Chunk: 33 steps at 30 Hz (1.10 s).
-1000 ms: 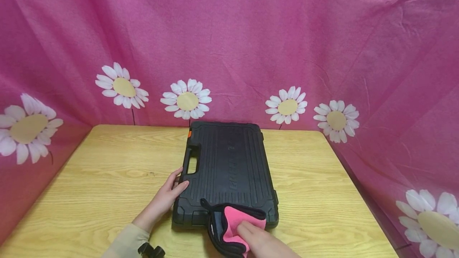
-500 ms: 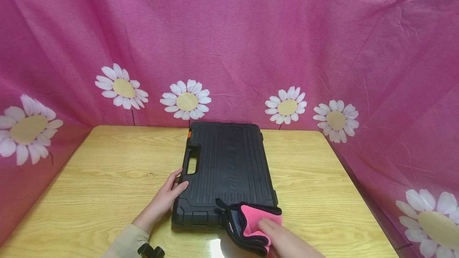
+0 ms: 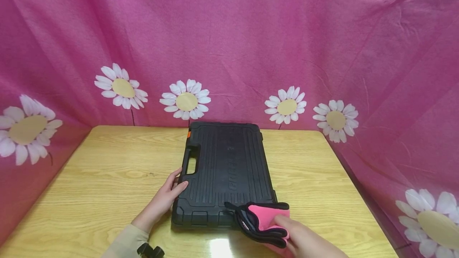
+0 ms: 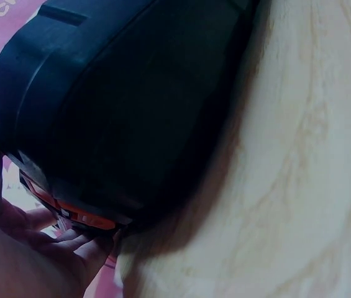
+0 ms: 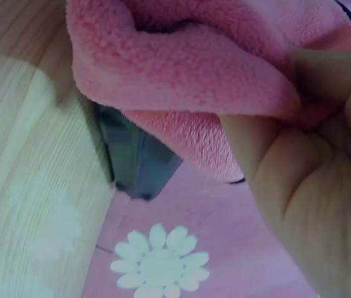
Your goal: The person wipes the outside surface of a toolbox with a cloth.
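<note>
A black plastic tool case [image 3: 242,166] lies flat on the wooden table, its handle cutout facing left. My left hand [image 3: 168,192] holds the case's left side near the front corner, thumb on the lid and fingers against the side. The left wrist view shows those fingers beside an orange latch [image 4: 91,218]. My right hand [image 3: 303,236] grips a folded pink plush cloth [image 3: 265,215] with black edging at the case's front right corner. Part of the cloth overlaps the case's front side, and its black loop points left. The right wrist view shows the thumb pressed into the plush folds [image 5: 181,74].
The wooden table [image 3: 114,170] extends to both sides of the case. A pink curtain [image 3: 229,43] with white daisies hangs behind and along both sides. A black strap piece [image 3: 150,251] sits on the left wrist.
My right hand has slid the cloth rightward along the case's front side to its right corner. My left hand and the tool case have stayed in place.
</note>
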Motion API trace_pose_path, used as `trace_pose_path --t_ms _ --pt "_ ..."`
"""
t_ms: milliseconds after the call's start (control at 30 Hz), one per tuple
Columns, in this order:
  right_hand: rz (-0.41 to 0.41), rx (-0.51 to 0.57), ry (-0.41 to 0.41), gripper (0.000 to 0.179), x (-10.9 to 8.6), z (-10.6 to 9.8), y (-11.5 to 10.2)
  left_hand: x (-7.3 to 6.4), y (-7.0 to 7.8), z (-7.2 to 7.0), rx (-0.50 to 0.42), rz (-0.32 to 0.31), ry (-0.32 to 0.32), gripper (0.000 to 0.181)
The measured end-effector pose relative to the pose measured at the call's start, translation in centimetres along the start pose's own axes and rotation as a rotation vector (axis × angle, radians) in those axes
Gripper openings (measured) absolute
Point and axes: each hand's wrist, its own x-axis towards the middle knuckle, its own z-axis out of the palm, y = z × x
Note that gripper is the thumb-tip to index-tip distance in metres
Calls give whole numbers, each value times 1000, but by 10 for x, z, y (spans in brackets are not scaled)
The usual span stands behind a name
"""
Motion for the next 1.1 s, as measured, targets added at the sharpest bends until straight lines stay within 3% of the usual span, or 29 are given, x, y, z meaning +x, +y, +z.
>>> trace_pose_path --t_ms 100,200,367,500,567,667,733,933,1000,1100 --pt "-119 -364 88 12 -4 -2 -2 0 0 -1 16 -4 0 69" --pt "-135 -410 86 10 -11 -9 -5 0 0 -1 24 -6 -3 70" --pt "-200 -507 100 23 -22 -24 -7 0 -2 0 22 -8 -3 71" --pt "-349 -543 181 16 -29 -38 -8 1 -4 1 20 -7 -1 71" --pt "-422 -565 286 15 -32 -44 -6 1 -5 2 13 -5 0 70" --pt "-432 -484 438 17 -32 -48 -5 1 -5 2 7 -5 -1 70" --pt "-417 -359 513 19 -29 -48 -6 1 -6 1 -5 -4 -4 70" --pt "-486 192 489 28 -11 -54 -13 1 -7 1 -16 -10 -11 70" --pt "-519 302 493 28 -4 -58 -15 1 -7 2 -11 -12 -7 70" --pt "-551 378 528 23 5 -63 -20 1 -7 3 -5 -17 14 70"
